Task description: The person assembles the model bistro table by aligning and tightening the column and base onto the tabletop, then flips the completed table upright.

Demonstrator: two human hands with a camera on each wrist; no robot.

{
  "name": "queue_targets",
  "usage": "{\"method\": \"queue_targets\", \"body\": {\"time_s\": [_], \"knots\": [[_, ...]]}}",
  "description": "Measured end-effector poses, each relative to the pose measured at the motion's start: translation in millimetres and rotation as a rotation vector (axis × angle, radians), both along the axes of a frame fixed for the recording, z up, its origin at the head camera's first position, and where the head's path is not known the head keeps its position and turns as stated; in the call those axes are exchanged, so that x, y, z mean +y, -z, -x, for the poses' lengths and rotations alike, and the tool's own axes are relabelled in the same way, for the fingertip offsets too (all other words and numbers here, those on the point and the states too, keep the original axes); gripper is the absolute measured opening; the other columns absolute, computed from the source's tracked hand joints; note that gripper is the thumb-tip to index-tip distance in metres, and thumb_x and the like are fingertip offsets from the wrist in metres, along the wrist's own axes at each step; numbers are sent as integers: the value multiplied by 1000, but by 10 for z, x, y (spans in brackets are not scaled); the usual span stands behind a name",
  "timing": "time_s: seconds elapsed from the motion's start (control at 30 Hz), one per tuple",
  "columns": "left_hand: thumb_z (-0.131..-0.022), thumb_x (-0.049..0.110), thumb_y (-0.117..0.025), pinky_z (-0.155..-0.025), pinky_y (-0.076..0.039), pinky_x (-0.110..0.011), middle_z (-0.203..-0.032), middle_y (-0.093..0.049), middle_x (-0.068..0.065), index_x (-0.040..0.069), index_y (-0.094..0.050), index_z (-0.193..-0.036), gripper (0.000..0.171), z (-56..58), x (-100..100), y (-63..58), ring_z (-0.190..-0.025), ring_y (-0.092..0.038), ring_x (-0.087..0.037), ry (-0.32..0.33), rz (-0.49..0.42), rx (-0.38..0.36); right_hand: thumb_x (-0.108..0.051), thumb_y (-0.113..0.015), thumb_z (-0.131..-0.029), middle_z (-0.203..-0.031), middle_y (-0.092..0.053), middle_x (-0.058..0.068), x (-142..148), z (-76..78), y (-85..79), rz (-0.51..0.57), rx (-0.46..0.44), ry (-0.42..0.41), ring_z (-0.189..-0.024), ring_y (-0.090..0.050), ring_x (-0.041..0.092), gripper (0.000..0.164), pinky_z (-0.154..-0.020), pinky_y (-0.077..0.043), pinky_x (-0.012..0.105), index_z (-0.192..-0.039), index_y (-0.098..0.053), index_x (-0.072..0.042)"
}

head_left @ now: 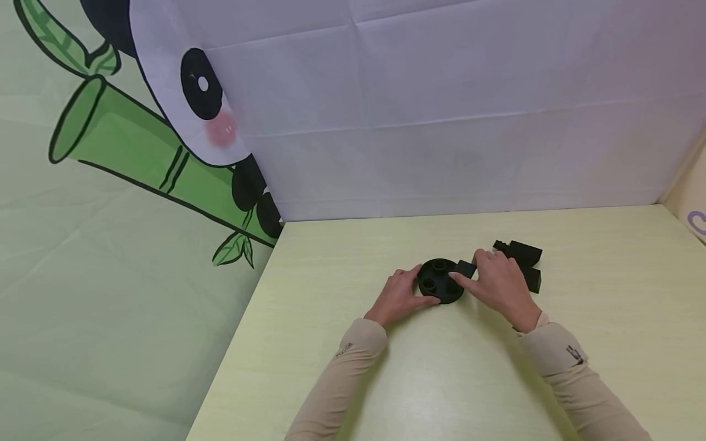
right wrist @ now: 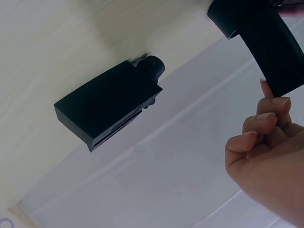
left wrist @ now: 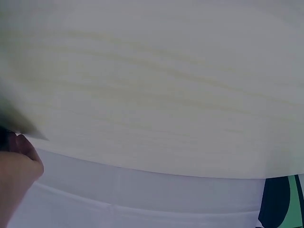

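On the table, a black round base (head_left: 428, 293) with several round sockets sits between my hands. My left hand (head_left: 398, 296) grips its left rim, the fingers behind and the thumb in front. With thumb and fingers, my right hand (head_left: 502, 283) pinches a black rectangular block (head_left: 466, 268) at the base's right side. In the right wrist view the held block (right wrist: 278, 52) slants down to the fingertips, its upper end by a short black cylinder (right wrist: 222, 18). Whether the block is seated in a socket is hidden. The left wrist view shows only part of a hand (left wrist: 19, 166) at its edge.
To the right of my right hand lie more black blocks (head_left: 525, 252), one with a round peg at its end (right wrist: 153, 66). The pale wooden table (head_left: 441, 380) meets a white cloth backdrop (head_left: 441, 165). A green printed cloth (head_left: 110, 306) hangs at the left.
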State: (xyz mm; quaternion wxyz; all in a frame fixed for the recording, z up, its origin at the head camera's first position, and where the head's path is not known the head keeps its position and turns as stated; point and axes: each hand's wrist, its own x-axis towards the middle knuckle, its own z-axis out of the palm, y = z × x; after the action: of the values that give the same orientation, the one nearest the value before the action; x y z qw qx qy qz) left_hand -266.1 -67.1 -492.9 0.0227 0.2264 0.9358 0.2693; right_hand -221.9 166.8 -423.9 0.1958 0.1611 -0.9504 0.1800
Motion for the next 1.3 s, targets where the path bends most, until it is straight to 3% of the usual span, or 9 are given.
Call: {"method": "queue_targets", "body": {"time_s": [0.2, 0.33, 0.53, 0.63, 0.77, 0.97, 1.17, 1.3], "knots": [[-87, 56, -80, -107, -42, -39, -140, -63, -10, 7, -47, -156, 90, -11, 5, -9, -126, -54, -26, 3, 14, 17, -41, -86, -84, -58, -44, 3, -26, -2, 11, 13, 49, -1, -55, -45, 26, 50, -49, -36, 38, -76, -57, -1], [-88, 56, -79, -107, -43, -39, -140, -62, -11, 6, -46, -156, 91, -17, -2, -12, -126, -54, -26, -2, 27, 18, -43, -83, -87, -63, -51, 6, -33, -10, 26, 1, 13, 8, -60, -51, 30, 50, -54, -39, 42, -85, -63, 3], [-87, 56, -79, -108, -42, -40, -140, -62, -11, 6, -45, -156, 92, -19, -6, 2, -126, -54, -26, -3, 32, 24, -52, -56, -105, -82, -65, 11, 59, -79, 57, 98, -154, 55, -85, -58, 40, 58, -75, -41, 55, -108, -67, 5], [-87, 57, -79, -109, -41, -40, -140, -63, -10, 7, -45, -157, 92, -18, -2, 1, -127, -54, -26, 0, 40, 29, -47, -46, -110, -88, -65, 16, 188, -108, 109, 157, -152, 94, -90, -56, 45, 55, -78, -39, 60, -111, -66, 5], [-87, 58, -79, -110, -40, -39, -141, -62, -9, 7, -44, -157, 93, -18, 0, -4, -128, -53, -25, -2, 50, 24, -39, -48, -110, -100, -62, 27, 410, -136, 219, 174, -129, 160, -96, -52, 52, 49, -78, -36, 64, -115, -61, 8], [-87, 58, -79, -109, -40, -40, -141, -62, -8, 8, -44, -157, 93, -14, -9, 4, -128, -53, -25, -3, 45, 17, -38, -61, -103, -103, -43, 39, 745, -186, 349, 155, -255, 270, -90, -34, 53, 66, -71, -25, 62, -131, -46, 20], [-86, 58, -79, -109, -41, -40, -141, -62, -8, 8, -44, -157, 94, -17, -14, 1, -128, -53, -25, -7, 43, 14, -34, -62, -101, -108, -41, 41, 933, -193, 303, 101, -416, 265, -97, -31, 57, 68, -76, -22, 68, -132, -44, 23], [-86, 58, -79, -109, -40, -40, -141, -62, -9, 8, -44, -157, 94, -24, -12, -6, -128, -53, -25, -10, 41, 8, -36, -63, -102, -107, -47, 38, 951, -184, 302, 88, -407, 261, -97, -34, 57, 62, -76, -22, 68, -126, -50, 19]]}}
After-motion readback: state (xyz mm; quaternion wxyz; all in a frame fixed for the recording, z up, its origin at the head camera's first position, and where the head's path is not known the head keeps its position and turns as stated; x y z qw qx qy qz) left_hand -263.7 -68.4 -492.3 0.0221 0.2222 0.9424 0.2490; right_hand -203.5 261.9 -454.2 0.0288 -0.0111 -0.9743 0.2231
